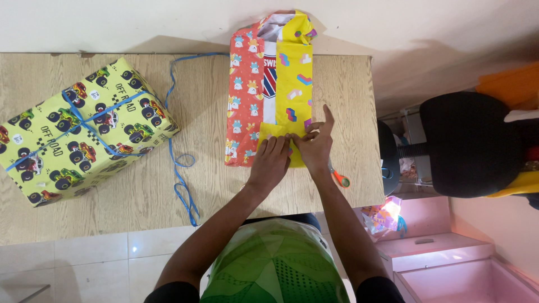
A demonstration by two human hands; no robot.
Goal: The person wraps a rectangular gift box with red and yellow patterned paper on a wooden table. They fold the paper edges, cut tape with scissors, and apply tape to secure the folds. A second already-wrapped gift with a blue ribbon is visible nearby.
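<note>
1. Done: a wrapped box [84, 132], ribbon-tied, sits at the desk's [140, 185] left edge.
2. Unfinished: a second box [269, 84] near the right edge, its middle uncovered.
3. Left hand [270, 163] and right hand [315, 145] press the yellow flap [275, 132] flat, fingers together.

Glossy printed wrapping paper [293, 84] covers the box; the table [140, 185] looks like matt wood-grain laminate; the blue ribbon [179, 168] seems smooth plastic.

Wooden table [67, 219] with truck-print wrapped box [84, 132], blue ribbon [182, 174], half-wrapped parcel [269, 84], orange-handled scissors [339, 178].
</note>
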